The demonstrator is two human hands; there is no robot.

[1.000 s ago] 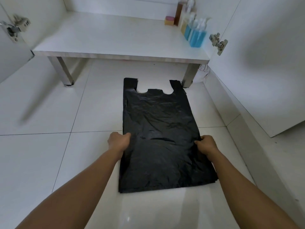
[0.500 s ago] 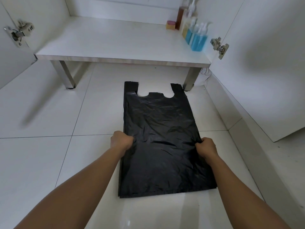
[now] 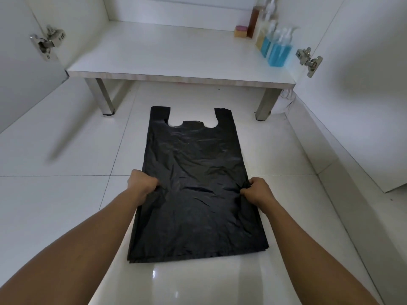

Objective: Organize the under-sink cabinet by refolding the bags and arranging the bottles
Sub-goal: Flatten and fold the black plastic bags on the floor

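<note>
Both hands pinch a flat black plastic bag (image 3: 193,183) on the tiled floor (image 3: 55,205): left hand (image 3: 142,183) and right hand (image 3: 256,190), fingers clamped on opposite side edges.

Black bag (image 3: 196,186) on glossy white floor tiles (image 3: 66,208). White cabinet shelf (image 3: 167,56) carries bottles of blue liquid (image 3: 279,52), an amber bottle (image 3: 255,20) and a pink-topped yellow sponge (image 3: 241,31).
</note>
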